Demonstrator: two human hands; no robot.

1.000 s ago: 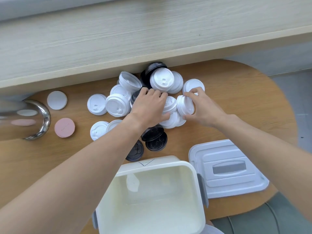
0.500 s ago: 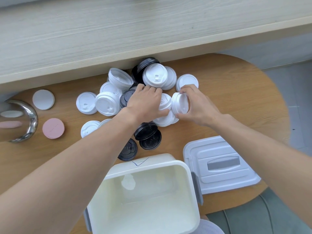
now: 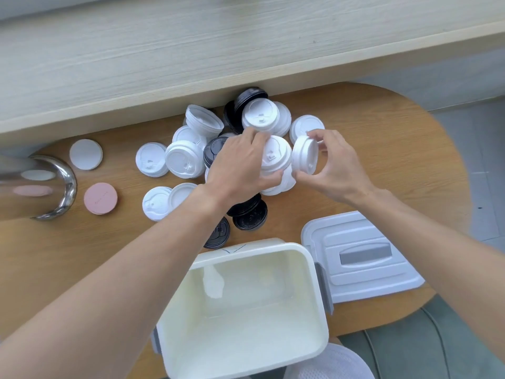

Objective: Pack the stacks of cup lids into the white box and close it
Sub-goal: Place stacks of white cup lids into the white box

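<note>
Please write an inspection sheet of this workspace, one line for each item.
Surface: wooden table, rounded end.
Job's things: loose white lids and black lids in a pile; white box open, no lids inside; box lid lying beside it.
Clutter: white disc, pink disc, shiny metal object.
Grippers: left hand holds white lid stack; right hand holds another white lid.
Cables: nothing seen.
Surroundings: pale wood ledge behind.

We see bare table (image 3: 396,160) along its right edge; lid pile (image 3: 191,160) crowds the far middle.
</note>
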